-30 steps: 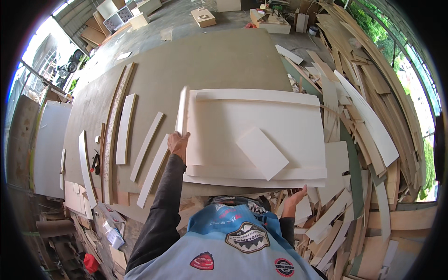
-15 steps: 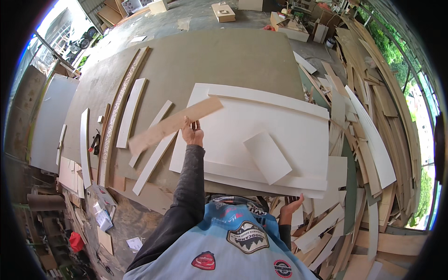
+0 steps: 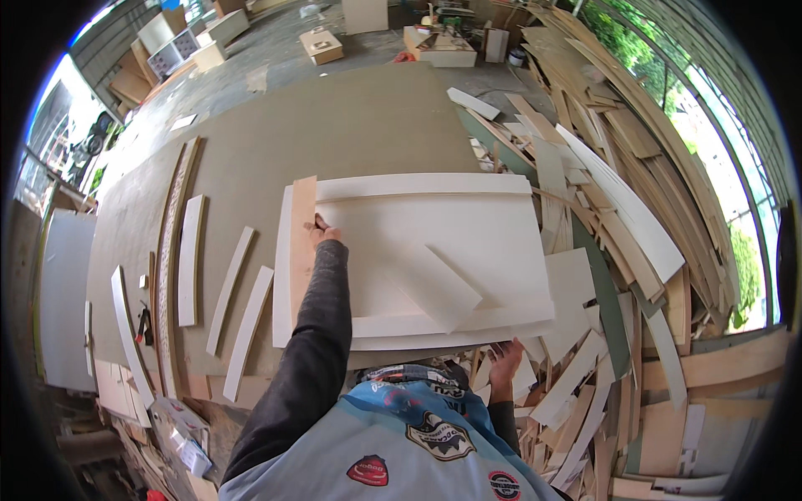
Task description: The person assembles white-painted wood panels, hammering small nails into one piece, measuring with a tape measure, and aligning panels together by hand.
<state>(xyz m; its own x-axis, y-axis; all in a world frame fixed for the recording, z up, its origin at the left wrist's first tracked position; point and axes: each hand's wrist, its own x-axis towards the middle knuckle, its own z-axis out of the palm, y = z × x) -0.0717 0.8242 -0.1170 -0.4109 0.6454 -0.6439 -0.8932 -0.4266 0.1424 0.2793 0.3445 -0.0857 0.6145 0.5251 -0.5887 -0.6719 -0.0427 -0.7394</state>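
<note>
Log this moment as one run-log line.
left hand: touching tan strip along left end of white panel | right hand: by panel's near edge | small white board: lying on panel

Smooth wooden strip (image 3: 302, 250), smooth matt panel (image 3: 501, 242), dull matt tabletop (image 3: 368, 117), cloth sleeve (image 3: 322, 334)

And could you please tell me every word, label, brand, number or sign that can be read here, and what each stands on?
I won't copy out wording, but lettering stands on the light blue shirt:
White-and-black emblem: lettered along its border.
Red badge: small lettering.
Round badge: too small to read surely.
Print at the shirt's far edge: too blurred to read.
White panel: no lettering visible.
</note>
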